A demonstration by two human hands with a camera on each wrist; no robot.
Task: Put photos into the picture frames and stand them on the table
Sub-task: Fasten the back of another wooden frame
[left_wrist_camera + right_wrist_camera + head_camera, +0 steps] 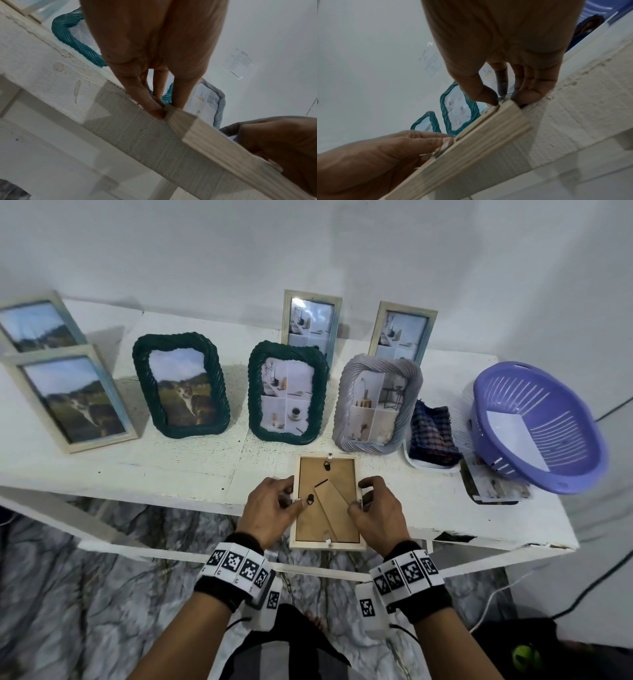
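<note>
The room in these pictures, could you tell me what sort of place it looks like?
Probably a plain room at home: a worn white-painted table against a bare white wall, marble-patterned floor, and a purple plastic basket.

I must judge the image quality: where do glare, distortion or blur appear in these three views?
Head view: glare on the glass of the rear frame, and the table edge bows from the wide lens. Left wrist view: the left hand is close and soft. Right wrist view: the wooden frame edge looks streaked.

White wooden table [191,474] against a white wall [342,244], marbled grey floor [85,594].
</note>
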